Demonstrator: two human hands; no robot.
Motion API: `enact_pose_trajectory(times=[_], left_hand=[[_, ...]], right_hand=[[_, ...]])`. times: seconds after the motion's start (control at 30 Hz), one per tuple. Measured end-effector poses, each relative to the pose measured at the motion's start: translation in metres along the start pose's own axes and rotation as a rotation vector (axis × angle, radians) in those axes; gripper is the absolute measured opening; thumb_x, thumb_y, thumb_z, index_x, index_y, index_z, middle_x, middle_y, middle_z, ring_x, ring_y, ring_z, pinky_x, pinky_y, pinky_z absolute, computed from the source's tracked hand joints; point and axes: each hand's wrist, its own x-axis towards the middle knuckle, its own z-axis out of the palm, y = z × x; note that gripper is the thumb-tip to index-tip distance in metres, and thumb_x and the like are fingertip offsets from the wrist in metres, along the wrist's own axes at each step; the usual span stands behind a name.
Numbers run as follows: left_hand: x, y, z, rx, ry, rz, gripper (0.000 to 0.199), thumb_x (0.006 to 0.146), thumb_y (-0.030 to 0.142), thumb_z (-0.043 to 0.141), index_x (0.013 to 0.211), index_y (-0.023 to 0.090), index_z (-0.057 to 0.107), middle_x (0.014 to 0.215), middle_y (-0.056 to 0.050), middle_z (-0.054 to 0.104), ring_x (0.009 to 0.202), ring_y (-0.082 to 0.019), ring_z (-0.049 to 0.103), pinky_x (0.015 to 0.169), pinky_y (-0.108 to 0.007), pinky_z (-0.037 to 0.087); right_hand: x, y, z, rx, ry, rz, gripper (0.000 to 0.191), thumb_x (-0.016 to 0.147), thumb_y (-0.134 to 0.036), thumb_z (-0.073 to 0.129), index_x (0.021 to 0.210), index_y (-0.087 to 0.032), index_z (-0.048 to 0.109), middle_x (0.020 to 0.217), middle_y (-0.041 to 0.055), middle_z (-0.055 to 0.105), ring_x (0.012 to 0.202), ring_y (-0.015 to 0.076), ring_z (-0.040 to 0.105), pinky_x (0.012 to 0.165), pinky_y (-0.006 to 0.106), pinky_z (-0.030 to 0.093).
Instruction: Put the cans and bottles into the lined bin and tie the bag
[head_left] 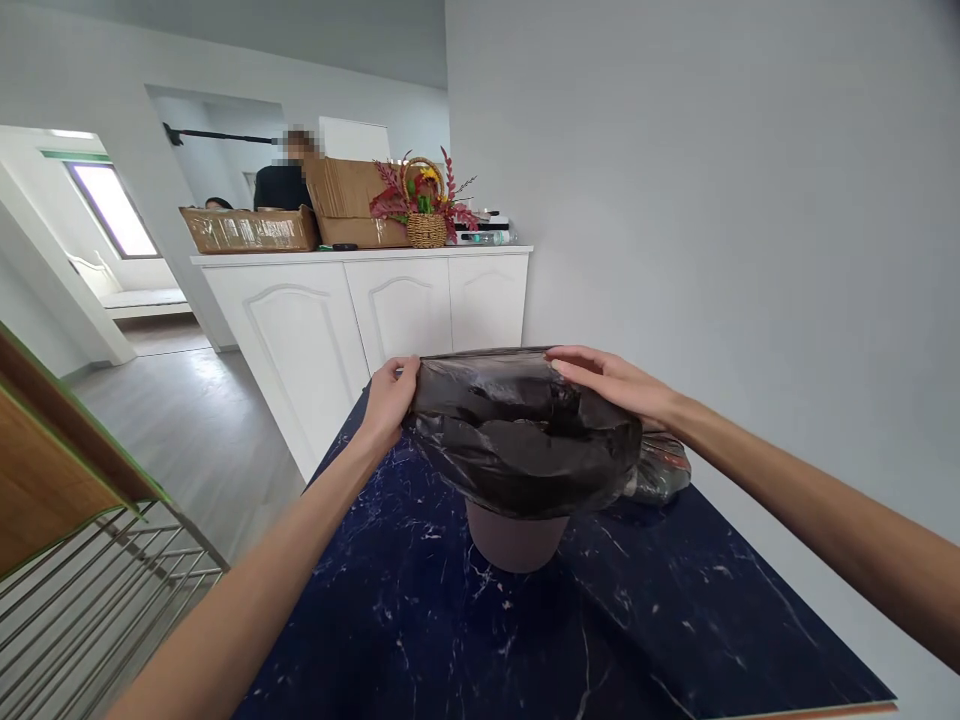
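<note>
In the head view, the left hand (391, 393) is clamping the black garbage bag (517, 455); the right hand (626, 384) is touching it — grip closure unclear. They're apparently lining the bin (517, 545), standing toward the counter's (367, 625) far edge — next, probably, evening the overhang.

The table (405, 620) has a dark blue top with white marble-like veins. Around its middle stands a mauve bin (517, 545); farther off, to the right, lies a plastic packet (664, 475).
</note>
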Motion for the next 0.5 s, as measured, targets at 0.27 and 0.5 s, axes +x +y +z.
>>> enact_pose_trajectory(times=[0.27,0.5], left_hand=[[0.023,-0.063,0.007,0.344,-0.322,-0.175,0.037,0.104,0.038,0.071,0.134,0.017,0.066,0.133,-0.01,0.069,0.11,-0.026,0.072,0.093,-0.046,0.064],[-0.012,-0.049,-0.016,0.375,-0.261,0.126,0.043,0.104,0.057,0.055,0.129,0.023,0.066,0.138,-0.014,0.071,0.134,-0.034,0.064,0.111,-0.048,0.054]], right_hand=[[-0.006,0.047,0.011,0.385,-0.261,0.451,0.088,0.09,-0.093,0.05,0.156,-0.036,0.058,0.161,0.006,0.059,0.152,0.0388,0.051,0.124,0.059,0.047],[-0.058,0.078,-0.004,0.165,-0.343,0.206,0.136,0.076,-0.077,0.085,0.176,-0.036,0.003,0.179,0.0106,0.028,0.157,0.0411,0.042,0.122,0.059,0.047]])
